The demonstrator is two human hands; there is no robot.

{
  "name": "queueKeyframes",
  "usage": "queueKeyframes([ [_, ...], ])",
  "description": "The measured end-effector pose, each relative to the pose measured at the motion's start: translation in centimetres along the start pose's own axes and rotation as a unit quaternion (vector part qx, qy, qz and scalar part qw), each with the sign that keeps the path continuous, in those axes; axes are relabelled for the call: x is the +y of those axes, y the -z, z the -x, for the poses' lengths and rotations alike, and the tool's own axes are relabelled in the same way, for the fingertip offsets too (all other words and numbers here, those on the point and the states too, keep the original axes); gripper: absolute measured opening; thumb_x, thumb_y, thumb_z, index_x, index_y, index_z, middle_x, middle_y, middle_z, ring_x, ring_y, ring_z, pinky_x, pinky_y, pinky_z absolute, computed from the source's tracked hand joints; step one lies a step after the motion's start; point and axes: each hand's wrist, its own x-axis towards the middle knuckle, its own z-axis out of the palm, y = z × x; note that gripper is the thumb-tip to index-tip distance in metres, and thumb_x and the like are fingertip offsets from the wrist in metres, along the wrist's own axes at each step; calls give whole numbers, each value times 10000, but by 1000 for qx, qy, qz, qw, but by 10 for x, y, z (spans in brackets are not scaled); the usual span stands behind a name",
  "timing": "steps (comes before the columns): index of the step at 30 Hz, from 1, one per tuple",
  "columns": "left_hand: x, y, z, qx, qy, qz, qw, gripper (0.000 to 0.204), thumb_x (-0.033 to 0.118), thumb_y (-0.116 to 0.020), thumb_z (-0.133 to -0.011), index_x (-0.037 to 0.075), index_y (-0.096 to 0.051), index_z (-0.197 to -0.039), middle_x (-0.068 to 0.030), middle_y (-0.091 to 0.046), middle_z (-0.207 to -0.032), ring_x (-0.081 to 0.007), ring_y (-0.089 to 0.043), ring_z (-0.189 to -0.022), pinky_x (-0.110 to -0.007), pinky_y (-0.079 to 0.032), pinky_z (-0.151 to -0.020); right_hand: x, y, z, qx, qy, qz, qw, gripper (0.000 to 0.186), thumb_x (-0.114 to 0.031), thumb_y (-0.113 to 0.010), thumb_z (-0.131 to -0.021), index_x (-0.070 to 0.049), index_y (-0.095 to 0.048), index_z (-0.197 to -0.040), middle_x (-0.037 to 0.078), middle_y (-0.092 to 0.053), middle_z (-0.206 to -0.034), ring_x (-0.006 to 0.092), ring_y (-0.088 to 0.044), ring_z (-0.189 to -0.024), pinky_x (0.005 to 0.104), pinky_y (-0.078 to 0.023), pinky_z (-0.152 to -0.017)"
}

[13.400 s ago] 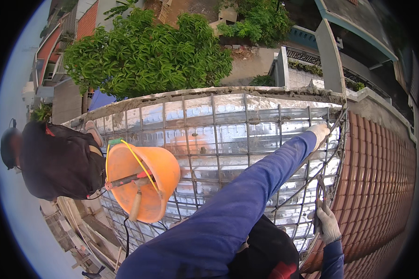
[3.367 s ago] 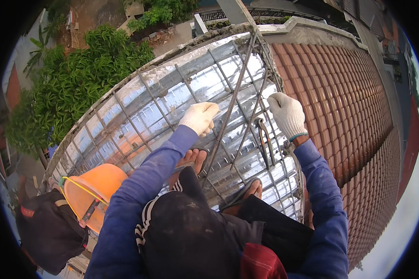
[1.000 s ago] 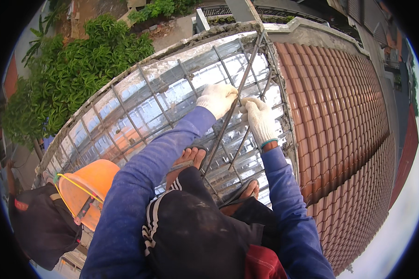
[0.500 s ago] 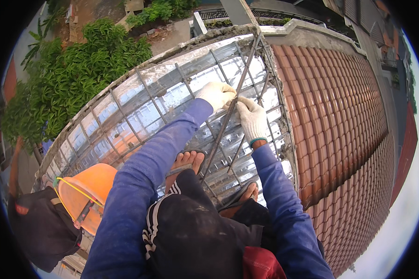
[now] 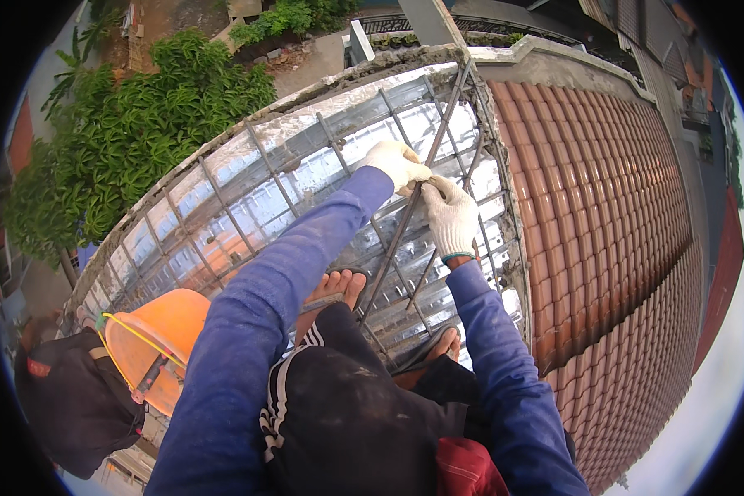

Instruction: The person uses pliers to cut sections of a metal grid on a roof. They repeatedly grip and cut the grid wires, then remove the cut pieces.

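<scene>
My left hand (image 5: 393, 165) and my right hand (image 5: 452, 219), both in whitish knit gloves, meet at a long diagonal steel bar (image 5: 388, 252) over the rebar grid (image 5: 215, 194). Their fingertips are pinched together close to a crossing of bars, left hand on the far-left side, right hand on the near-right side. Whatever sits between the fingers is too small or hidden to make out. Under the bars lies shiny silver ribbed metal decking (image 5: 302, 169). My feet, in sandals, stand on it below the hands.
Brown roof tiles (image 5: 595, 207) slope away on the right, past a rough concrete edge (image 5: 517, 240). An orange hard hat (image 5: 161, 351) with a yellow strap is at lower left, against dark cloth (image 5: 74, 405). Beyond the left edge, the ground and a leafy tree (image 5: 140, 140) lie below.
Both hands stay at the same crossing, fingers still pinched; the left hand has turned slightly and its fingertips now sit nearer the right hand's. The view has shifted a little.
</scene>
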Motion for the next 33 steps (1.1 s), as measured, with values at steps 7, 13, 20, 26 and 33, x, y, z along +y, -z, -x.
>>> queueKeyframes([
  [7, -3, -4, 0, 29, 46, 53, 997, 438, 164, -968, -874, -78, -780, -1188, -181, -816, -1051, -273, -825, -923, -408, -701, -816, -20, 6, 0, 59, 95, 195, 974, 349, -385, -761, -1024, -101, -765, -1227, 159, -814, -1089, 330, -808, -979, 449, -618, -894],
  [13, -9, 2, -9, -8, 52, 88, 995, 476, 219, -963, -881, -79, -787, -1207, -181, -824, -1068, -267, -819, -931, -443, -695, -825, -38, 23, -28, -72, 217, 442, 867, 276, -347, -725, -1048, -77, -767, -1086, 142, -828, -997, 337, -829, -882, 484, -644, -759],
  [20, -7, 5, -12, -20, 41, 53, 998, 462, 270, -939, -910, -58, -810, -1209, -182, -830, -1081, -245, -810, -942, -419, -673, -814, -58, 15, -41, -162, 243, 531, 795, 208, -201, -715, -968, -71, -877, -974, 196, -836, -913, 340, -841, -873, 493, -654, -756],
  [26, -9, 6, -6, -13, -24, 33, 999, 477, 315, -884, -966, -30, -798, -1283, -170, -826, -1163, -241, -805, -1025, -405, -680, -827, -49, 12, -47, -139, 126, 380, 906, 400, -336, -625, -981, -14, -863, -996, 284, -804, -938, 414, -819, -899, 543, -645, -858],
  [33, 2, 25, -24, -163, 49, 63, 983, 537, 316, -870, -978, -9, -753, -1390, -190, -762, -1352, -283, -790, -1170, -395, -701, -901, -28, -2, -31, -109, -259, -161, 946, 273, -286, -699, -1042, -31, -786, -998, 47, -705, -746, 140, -632, -555, 331, -539, -500],
])
